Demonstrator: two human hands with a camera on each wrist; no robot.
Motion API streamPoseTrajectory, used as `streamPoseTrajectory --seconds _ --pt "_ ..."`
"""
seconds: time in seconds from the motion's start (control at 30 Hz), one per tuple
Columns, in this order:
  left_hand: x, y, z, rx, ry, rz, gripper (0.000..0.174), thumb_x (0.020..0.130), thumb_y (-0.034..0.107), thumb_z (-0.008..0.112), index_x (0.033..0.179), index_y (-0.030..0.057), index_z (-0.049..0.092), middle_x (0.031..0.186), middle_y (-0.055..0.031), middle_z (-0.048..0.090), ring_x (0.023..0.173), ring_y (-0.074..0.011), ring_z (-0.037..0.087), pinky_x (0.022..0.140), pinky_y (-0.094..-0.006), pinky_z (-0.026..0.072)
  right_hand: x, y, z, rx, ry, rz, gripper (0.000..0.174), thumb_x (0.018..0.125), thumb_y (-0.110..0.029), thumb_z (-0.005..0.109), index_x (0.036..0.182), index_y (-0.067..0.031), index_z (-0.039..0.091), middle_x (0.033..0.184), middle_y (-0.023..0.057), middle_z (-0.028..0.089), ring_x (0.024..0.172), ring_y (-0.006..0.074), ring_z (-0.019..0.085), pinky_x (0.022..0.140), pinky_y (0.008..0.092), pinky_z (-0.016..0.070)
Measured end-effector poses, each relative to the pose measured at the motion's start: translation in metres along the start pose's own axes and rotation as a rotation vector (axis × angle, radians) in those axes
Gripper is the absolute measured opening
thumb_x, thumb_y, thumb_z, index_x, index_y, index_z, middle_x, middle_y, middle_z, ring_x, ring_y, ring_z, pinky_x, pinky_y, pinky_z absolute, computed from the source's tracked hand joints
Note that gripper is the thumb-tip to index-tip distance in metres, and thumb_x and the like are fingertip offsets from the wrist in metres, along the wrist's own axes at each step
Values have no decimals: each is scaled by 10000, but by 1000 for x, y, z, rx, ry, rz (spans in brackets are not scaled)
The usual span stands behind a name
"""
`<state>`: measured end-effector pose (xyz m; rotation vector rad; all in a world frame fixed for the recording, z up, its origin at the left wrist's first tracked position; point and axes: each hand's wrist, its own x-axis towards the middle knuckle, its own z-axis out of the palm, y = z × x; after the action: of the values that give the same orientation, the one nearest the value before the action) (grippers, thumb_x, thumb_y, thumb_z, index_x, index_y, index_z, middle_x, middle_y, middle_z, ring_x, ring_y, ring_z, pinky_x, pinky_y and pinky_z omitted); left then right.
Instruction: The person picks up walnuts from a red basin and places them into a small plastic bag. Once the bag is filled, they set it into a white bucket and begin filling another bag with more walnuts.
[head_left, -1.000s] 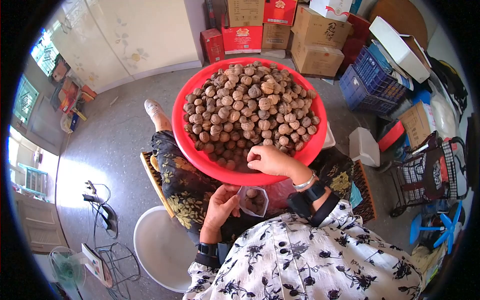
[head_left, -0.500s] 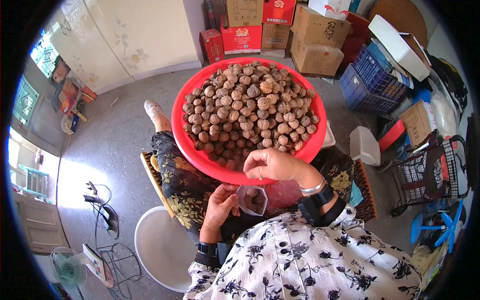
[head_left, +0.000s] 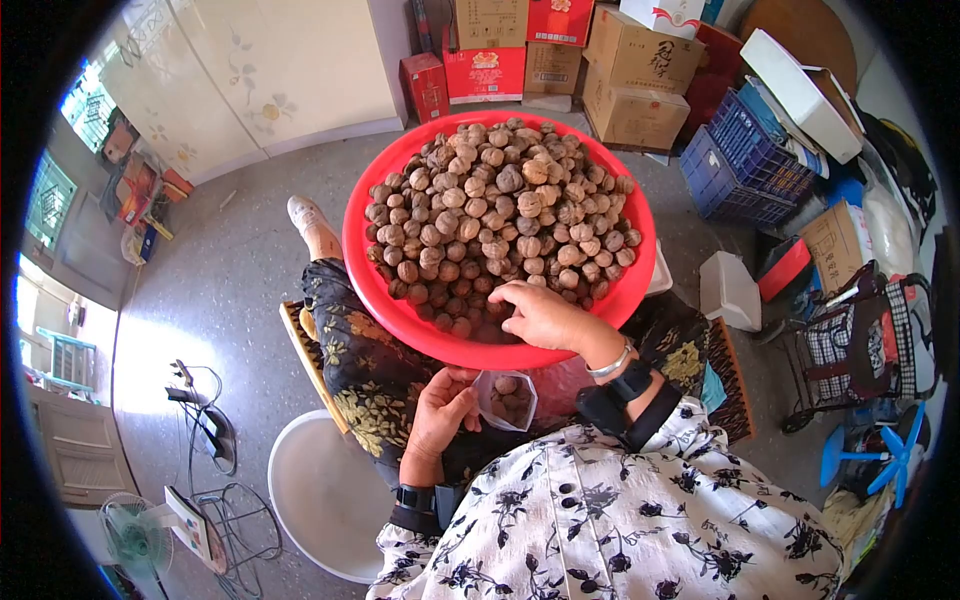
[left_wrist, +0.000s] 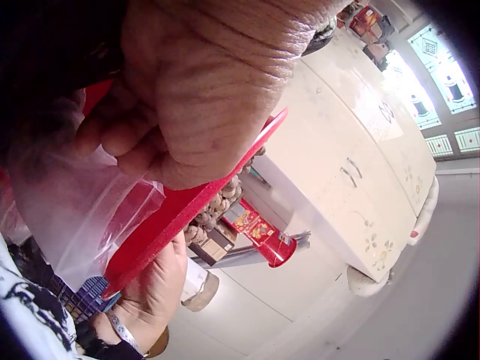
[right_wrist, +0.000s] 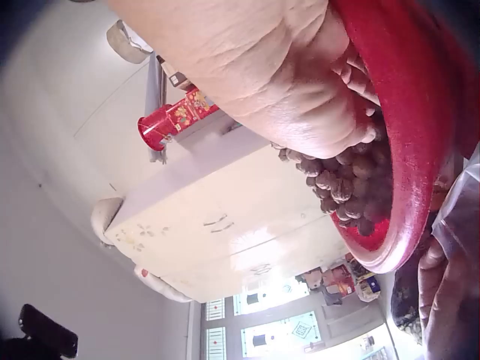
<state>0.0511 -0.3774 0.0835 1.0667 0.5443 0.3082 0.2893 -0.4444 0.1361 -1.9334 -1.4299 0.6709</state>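
Observation:
A large red basin (head_left: 357,270) heaped with walnuts (head_left: 480,200) sits over the person's lap. The right hand (head_left: 550,318) reaches over the near rim, its curved fingers down at the walnuts. In the right wrist view that hand (right_wrist: 277,82) hides most of its fingertips, so I cannot tell whether it holds a walnut. Below the rim, the left hand (head_left: 440,408) pinches the edge of a clear plastic bag (head_left: 490,412). Several walnuts lie inside this bag. The left wrist view has the left hand's curled fingers (left_wrist: 124,139) at the bag's gathered film (left_wrist: 67,195).
A white tub (head_left: 325,500) stands on the floor at the left, near cables (head_left: 205,420) and a fan (head_left: 135,530). Cardboard boxes (head_left: 640,70) are stacked behind the basin. To the right are blue crates (head_left: 740,165), a white foam box (head_left: 728,290) and a checked cart (head_left: 850,340).
The right hand drew back to the basin's near rim above the bag half a second ago, then returned over the walnuts. The left hand and the bag stay in place.

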Motion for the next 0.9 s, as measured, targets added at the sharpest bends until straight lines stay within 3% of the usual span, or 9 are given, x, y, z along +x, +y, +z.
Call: streamPoseTrajectory --seconds 0.07,0.2,0.37,0.57,0.8,0.9 --pt "0 0 0 -6 12 -5 179 932 26 547 1110 4 547 729 -30 593 535 -105 555 492 -237 475 6 8 7 -124 -57 -158 416 795 -49 652 1200 6 575 1166 186 590 1027 329 604 912 388 485" --pt "-1 1 1 -8 11 -8 176 934 25 545 1109 6 547 727 -28 591 535 -102 554 494 -235 476 10 10 8 -96 -155 -87 449 785 -48 651 1220 9 558 1237 199 524 1120 367 551 978 395 451" --pt "-1 1 1 -9 6 -13 172 937 23 542 1108 11 548 725 -24 585 538 -94 548 497 -235 479 15 7 17 -186 -42 -30 399 737 -19 690 1126 -9 601 1143 191 518 1081 370 558 942 396 469" --pt "-1 3 4 -32 15 -6 153 917 18 555 1068 14 533 692 -22 561 515 -107 547 464 -245 475 17 7 16 -157 -109 -44 289 693 -5 717 954 -47 602 1045 148 578 994 335 595 852 391 489" --pt "-2 3 2 -24 -3 -12 176 938 49 561 1109 11 548 748 -23 593 544 -89 548 505 -235 482 19 9 17 -170 -152 -4 267 682 -6 719 929 -35 621 978 143 607 949 344 611 835 394 497" --pt "-2 4 2 -9 -8 -16 172 940 49 560 1107 11 548 749 -22 594 545 -90 550 505 -236 482 21 18 24 -248 -64 -34 266 695 -51 718 942 -25 625 957 165 638 954 359 623 837 402 500"
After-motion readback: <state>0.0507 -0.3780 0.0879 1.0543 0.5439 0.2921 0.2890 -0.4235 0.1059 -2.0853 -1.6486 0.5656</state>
